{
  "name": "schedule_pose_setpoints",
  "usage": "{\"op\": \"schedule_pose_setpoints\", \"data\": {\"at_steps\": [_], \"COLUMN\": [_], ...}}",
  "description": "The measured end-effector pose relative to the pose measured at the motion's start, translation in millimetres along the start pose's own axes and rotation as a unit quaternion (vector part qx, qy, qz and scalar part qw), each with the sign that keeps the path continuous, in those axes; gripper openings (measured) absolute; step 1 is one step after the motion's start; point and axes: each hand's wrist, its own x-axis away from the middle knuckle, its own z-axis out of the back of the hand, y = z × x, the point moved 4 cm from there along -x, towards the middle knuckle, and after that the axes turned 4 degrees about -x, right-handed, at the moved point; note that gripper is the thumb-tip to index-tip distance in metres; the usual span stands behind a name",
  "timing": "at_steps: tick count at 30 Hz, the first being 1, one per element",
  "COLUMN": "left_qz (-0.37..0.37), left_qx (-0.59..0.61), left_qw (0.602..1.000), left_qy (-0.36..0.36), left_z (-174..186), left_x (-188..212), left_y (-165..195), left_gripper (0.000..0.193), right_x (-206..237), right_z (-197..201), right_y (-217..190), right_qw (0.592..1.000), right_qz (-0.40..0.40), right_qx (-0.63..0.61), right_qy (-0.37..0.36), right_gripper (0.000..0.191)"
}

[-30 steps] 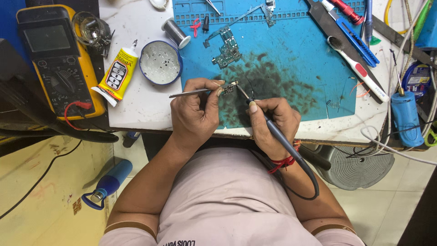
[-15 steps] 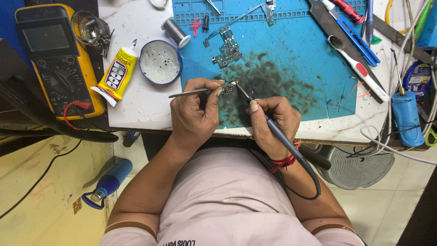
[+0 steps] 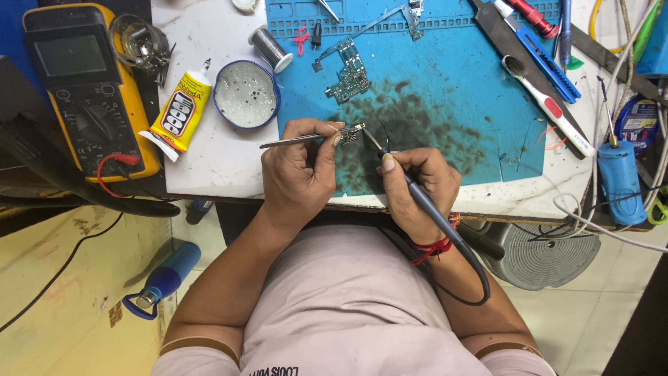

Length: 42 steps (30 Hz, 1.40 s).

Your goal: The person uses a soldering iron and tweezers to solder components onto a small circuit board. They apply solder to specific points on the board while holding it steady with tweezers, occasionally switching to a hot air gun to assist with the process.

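Observation:
My left hand (image 3: 300, 167) grips metal tweezers (image 3: 292, 141) that pinch a small circuit part (image 3: 351, 134) just above the blue work mat (image 3: 459, 90). In my right hand (image 3: 416, 184) I hold a dark soldering iron (image 3: 424, 205) like a pen, its thin tip touching that small part. The iron's cord loops down past my wrist, which wears a red thread band. A larger green circuit board (image 3: 348, 73) lies on the mat beyond my hands. The mat under my hands is stained dark.
A yellow multimeter (image 3: 83, 90) lies at far left, beside a yellow glue tube (image 3: 179, 111) and a round tin (image 3: 245, 94). A solder spool (image 3: 270, 47), a toothbrush (image 3: 546, 104), a blue knife (image 3: 546, 63) and a blue cylinder (image 3: 618, 181) sit around the mat. A blue bottle (image 3: 163, 278) lies on the floor.
Both hands stay at the same spot on the mat; the iron tip remains at the small part. No clear movement.

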Motion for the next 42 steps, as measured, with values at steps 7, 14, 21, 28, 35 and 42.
{"op": "schedule_pose_setpoints", "data": {"at_steps": [7,14,21,28,35,42], "left_qz": [-0.022,-0.008,-0.001,-0.009,-0.006,-0.007], "left_qx": [0.015,0.004,0.010,0.012,0.008,0.010], "left_qw": [1.000,1.000,1.000,1.000,1.000,1.000], "left_qy": [0.003,0.001,-0.010,0.001,0.001,0.001], "left_z": [-1.1,-1.0,-2.3,-1.2,-0.8,-0.6], "left_x": [0.3,0.1,-1.5,0.0,-0.4,-0.5], "left_y": [0.3,-0.1,-3.7,-1.4,0.5,-0.1], "left_gripper": [0.014,0.013,0.013,0.013,0.013,0.013], "right_x": [-0.3,-0.6,-2.4,-1.7,-1.3,-2.1], "right_z": [0.9,1.3,1.8,2.0,1.6,1.2], "right_y": [-1.5,-1.6,-0.2,-3.9,-4.5,-3.9], "right_qw": [1.000,1.000,1.000,1.000,1.000,1.000], "right_qz": [-0.003,0.001,0.003,0.005,0.005,0.006], "right_qx": [0.003,0.002,0.004,-0.002,0.008,0.005], "right_qy": [0.002,0.000,-0.004,0.001,-0.002,0.000], "right_gripper": [0.012,0.012,0.012,0.011,0.011,0.011]}}
